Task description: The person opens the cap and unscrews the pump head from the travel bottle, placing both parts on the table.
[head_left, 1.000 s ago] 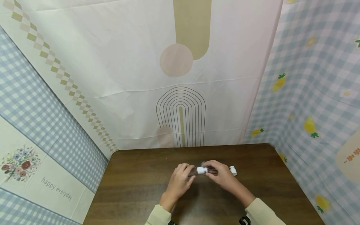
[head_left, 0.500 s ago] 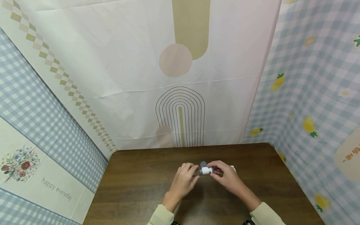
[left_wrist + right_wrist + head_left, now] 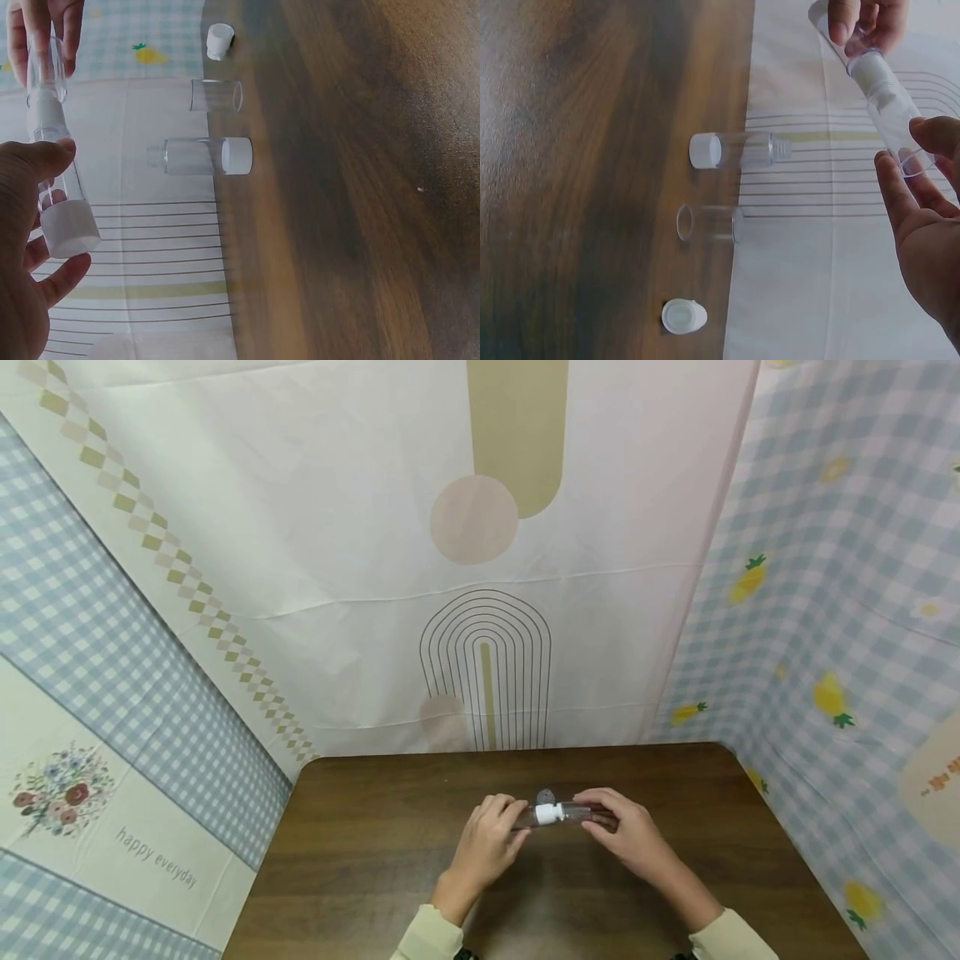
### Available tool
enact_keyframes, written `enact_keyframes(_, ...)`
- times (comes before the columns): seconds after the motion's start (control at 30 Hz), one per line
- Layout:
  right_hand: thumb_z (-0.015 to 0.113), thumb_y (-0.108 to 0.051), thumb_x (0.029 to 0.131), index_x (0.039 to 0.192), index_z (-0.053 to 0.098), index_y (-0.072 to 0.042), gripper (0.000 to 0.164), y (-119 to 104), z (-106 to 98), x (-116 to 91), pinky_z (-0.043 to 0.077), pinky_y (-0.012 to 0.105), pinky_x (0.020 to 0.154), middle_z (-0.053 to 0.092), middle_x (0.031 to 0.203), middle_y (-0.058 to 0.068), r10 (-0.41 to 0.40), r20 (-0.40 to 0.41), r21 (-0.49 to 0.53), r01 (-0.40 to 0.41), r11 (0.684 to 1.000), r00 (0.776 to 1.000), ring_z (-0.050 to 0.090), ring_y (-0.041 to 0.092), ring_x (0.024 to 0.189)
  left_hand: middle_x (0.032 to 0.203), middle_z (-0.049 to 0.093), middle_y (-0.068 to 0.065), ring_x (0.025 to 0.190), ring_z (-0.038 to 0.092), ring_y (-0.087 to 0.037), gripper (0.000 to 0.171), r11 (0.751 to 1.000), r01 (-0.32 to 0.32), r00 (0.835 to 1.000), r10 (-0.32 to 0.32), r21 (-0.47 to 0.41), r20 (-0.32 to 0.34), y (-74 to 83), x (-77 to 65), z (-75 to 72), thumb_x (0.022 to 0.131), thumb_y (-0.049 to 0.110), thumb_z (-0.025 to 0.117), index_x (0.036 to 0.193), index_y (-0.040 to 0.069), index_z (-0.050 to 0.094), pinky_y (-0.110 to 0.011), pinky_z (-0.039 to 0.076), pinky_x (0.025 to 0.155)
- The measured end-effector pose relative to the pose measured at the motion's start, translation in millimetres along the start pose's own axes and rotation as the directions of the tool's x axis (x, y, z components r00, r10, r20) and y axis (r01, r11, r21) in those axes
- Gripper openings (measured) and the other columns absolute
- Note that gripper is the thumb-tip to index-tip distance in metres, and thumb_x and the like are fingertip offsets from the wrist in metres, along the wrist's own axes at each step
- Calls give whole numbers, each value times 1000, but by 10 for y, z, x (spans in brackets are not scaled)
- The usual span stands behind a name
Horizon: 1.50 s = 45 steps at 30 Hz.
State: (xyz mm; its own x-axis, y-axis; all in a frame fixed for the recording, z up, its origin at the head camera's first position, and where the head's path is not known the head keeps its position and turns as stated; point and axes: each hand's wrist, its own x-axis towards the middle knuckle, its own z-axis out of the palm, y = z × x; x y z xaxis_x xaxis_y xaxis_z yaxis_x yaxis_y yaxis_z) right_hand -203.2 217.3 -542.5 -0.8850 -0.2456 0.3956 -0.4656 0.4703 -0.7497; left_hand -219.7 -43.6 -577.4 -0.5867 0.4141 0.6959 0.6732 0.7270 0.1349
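Observation:
My left hand [image 3: 489, 842] grips a slim clear bottle [image 3: 71, 180] by its body, near the white base [image 3: 69, 229]. The bottle lies almost level above the table, its white pump top [image 3: 550, 812] pointing right. Over the pump end sits a clear cap [image 3: 900, 127], which my right hand [image 3: 632, 833] pinches by the far end between thumb and fingers. Beyond the hands, a second clear bottle [image 3: 744, 150] with a white base stands upright on the table, its threaded neck bare. Close by are another clear cap [image 3: 216, 96] and a white pump head [image 3: 220, 41], hidden behind my right hand in the head view.
The brown wooden table [image 3: 360, 860] ends at a white patterned cloth [image 3: 337, 677] hung along its back edge. Checked cloths hang at the left [image 3: 75, 568] and right [image 3: 810, 568].
My right hand has shifted right, away from my left hand, and more of the clear cap shows between them. The white pump head on the table has become hidden behind the right hand.

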Motion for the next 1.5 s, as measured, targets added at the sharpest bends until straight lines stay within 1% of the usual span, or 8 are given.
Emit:
enact_keyframes(0.1, 80, 11, 81, 116, 73, -8, 41, 3, -48, -21, 59, 21, 84, 71, 118, 6, -9, -22, -14, 9, 1000, 1000, 67, -1, 103, 105, 68, -1, 93, 63, -17, 45, 1000, 0, 1000, 0, 2, -2, -12, -5, -4, 75, 24, 93, 114, 12, 73, -31, 53, 71)
enact_keyframes(0.3, 81, 10, 80, 118, 72, -9, 43, 41, -130, -35, 60, 25, 82, 73, 116, 8, -4, -65, -44, 1, 999, 998, 70, 11, 100, 104, 68, -1, 93, 64, -18, 44, 1000, 11, 1000, -11, 5, 6, -45, -28, -8, 76, 22, 93, 114, 12, 73, -32, 53, 72)
enact_keyframes(0.5, 82, 6, 81, 120, 70, -9, 44, 171, -158, -56, 61, 30, 80, 75, 113, 6, 48, -68, -176, -59, 983, 997, 71, 15, 98, 102, 68, -1, 91, 63, -18, 45, 1000, 0, 1000, 0, -2, -20, -52, -47, 13, 73, 22, 94, 112, 12, 73, -32, 53, 71)
enact_keyframes(0.67, 84, 9, 76, 115, 70, -5, 44, 300, -96, -90, 62, 36, 74, 73, 108, 8, -47, -59, -286, 29, 958, 997, 71, 19, 91, 103, 68, -2, 92, 64, -18, 45, 1000, -1, 1000, 0, -9, -22, -44, -47, 28, 74, 22, 93, 112, 11, 73, -32, 54, 73)
enact_keyframes(0.87, 87, 11, 72, 113, 72, -4, 46, 430, -12, -104, 58, 27, 68, 69, 112, 9, -132, -28, -385, 111, 916, 991, 67, 17, 84, 103, 68, -2, 92, 63, -17, 43, 1000, 4, 1000, -4, -12, -8, -34, -46, 33, 76, 23, 92, 113, 11, 73, -32, 54, 73)
enact_keyframes(1.07, 86, 8, 74, 115, 70, -2, 46, 540, 86, -74, 58, 31, 71, 66, 111, 9, -75, 7, -426, 71, 902, 997, 67, 21, 91, 103, 68, -2, 92, 63, -18, 45, 1000, -3, 1000, 3, -23, -14, -26, -41, 39, 74, 21, 93, 113, 10, 73, -32, 54, 71)
enact_keyframes(1.27, 87, 7, 73, 112, 66, 0, 44, 630, 198, -50, 58, 39, 74, 67, 105, 12, -28, -5, -444, 23, 896, 1000, 68, 27, 93, 103, 68, -1, 92, 63, -17, 45, 1000, -5, 1000, 5, -18, -8, -16, -42, 42, 75, 22, 93, 113, 11, 73, -31, 54, 73)
enact_keyframes(1.5, 86, 4, 76, 108, 67, -1, 37, 681, 289, -61, 56, 46, 83, 66, 106, 12, 87, 31, -464, -63, 884, 996, 67, 30, 99, 103, 68, -1, 91, 63, -17, 45, 1000, 3, 1000, -3, -21, -3, -5, -51, 46, 75, 23, 93, 113, 12, 73, -31, 55, 75)
